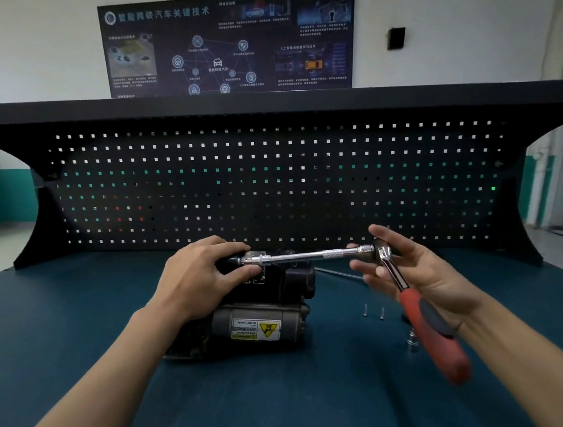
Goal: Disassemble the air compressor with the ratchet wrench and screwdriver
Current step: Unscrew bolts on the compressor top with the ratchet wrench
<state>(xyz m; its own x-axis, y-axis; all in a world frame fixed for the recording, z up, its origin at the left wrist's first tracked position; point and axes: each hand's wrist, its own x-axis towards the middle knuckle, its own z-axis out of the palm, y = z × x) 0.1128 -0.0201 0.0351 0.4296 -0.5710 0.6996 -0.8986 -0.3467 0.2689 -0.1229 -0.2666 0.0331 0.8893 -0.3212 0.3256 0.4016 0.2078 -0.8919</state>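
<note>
A: In the head view, where does the air compressor [265,313] sit?

B: On the blue bench mat [78,336], lying on its side just in front of the pegboard [270,180], below the person's left hand [195,276]. Its motor can, with the yellow warning label [257,329], faces the camera. It looks like a dense lump of metal. It is probably heavy and stiff and slow to slide, though a hard pull on a bolt might roll it.

A: And the tools?

B: The ratchet wrench [420,313] is raised above the bench. A long extension bar [305,255] runs level from its head towards the left. The left hand pinches the bar's far end between thumb and curled fingers. The right hand [416,269] cradles the wrench head, thumb above and fingers half spread below. The red handle lies along the palm, so this is a loose hold rather than a working grip.

A: Where should the person take hold?

B: Probably low on the rubbery red handle, for leverage. The chrome bar looks smooth and slippery, fit only for steadying. The compressor is best braced on its metal body. Two loose screws [382,313] and a socket [413,343] lie near the right forearm and could roll away.
</note>
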